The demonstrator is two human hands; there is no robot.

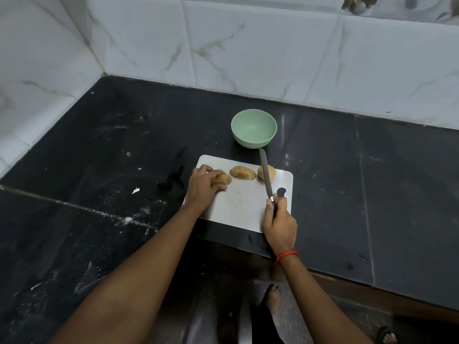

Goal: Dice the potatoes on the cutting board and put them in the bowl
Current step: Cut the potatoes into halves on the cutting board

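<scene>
A light cutting board lies on the black table, and its near edge comes close to the front edge of the table. Three whole, unpeeled potatoes lie in a row on the far part of the board. The left hand rests on the left potato; its fingers are curled over it and hold it down on the board, so only the right end of this potato shows. The middle potato lies free just beside it, and the right potato lies a little further to the right. The right hand is over the near right corner of the board, with the fingers closed around the dark handle of a knife. The blade points away from the person and passes in front of the right potato; I cannot tell if it touches it. The tip of the blade ends near the green bowl, which stands upright on the table just behind the board, with nothing inside. Beside the knife handle there is a round hole in the board. A red thread goes around the right wrist. White marble tiles cover the wall behind the table, and a bare foot stands on the floor below.
</scene>
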